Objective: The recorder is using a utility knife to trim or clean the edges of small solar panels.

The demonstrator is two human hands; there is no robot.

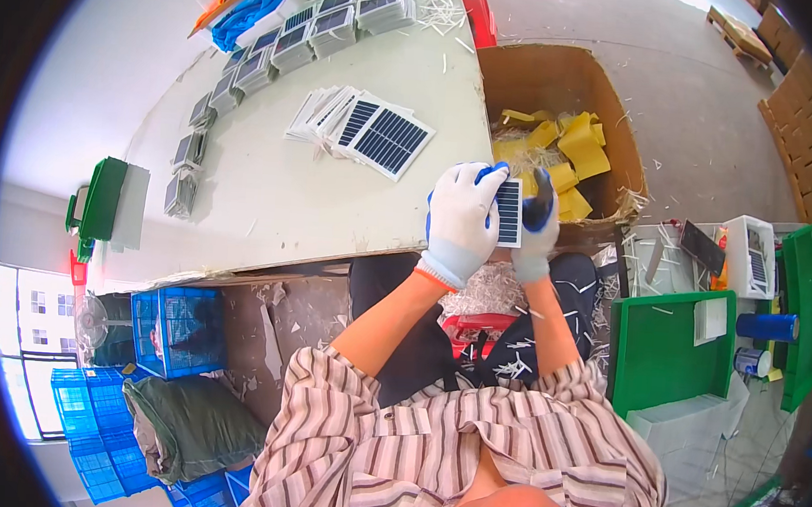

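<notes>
A small solar panel point(509, 215), dark cells with white lines and a white border, stands between my hands just past the table's edge. My left hand point(462, 212), in a white glove with blue-coated fingers, is closed on the panel's left side. At its right edge is my right hand point(538, 226), gloved the same way; its fingers are smeared by motion, so what they hold cannot be made out. A fanned pile of similar panels point(392, 143) lies on the table, beyond my left hand.
Stacks of panels point(293, 47) line the far and left sides of the white table point(334, 217). A cardboard box point(624, 109) beside it holds yellow pieces point(582, 145) and white strips. At right stand a green tray point(660, 362) and a blue can point(767, 326). Offcuts litter my lap.
</notes>
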